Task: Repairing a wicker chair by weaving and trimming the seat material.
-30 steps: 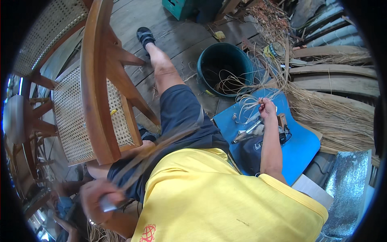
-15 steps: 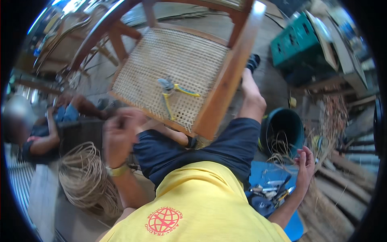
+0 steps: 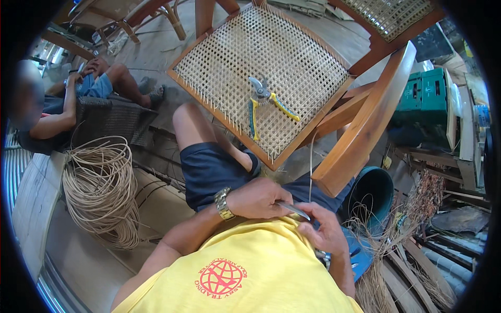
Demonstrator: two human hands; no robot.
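Observation:
My left hand, with a gold watch at its wrist, is closed on a small knife, its narrow metal blade pointing right over my lap. Close to the blade tip is my right hand, thumb and fingers apart. A thin cane strand runs down from the chair edge toward the right fingers; whether they touch it I cannot tell. In front of me the tilted wooden chair has a woven cane seat. Pruning shears with yellow-and-blue handles lie spread on that seat.
A coil of cane lies at left, near a seated person. The chair's wooden armrest juts toward my right hand. Beyond it stand a dark green bucket and green crates. Loose strands and wood strips fill the lower right.
Both hands, wide apart before, have come together in front of my shirt, and the knife blade now shows. The chair and shears appear farther right in view.

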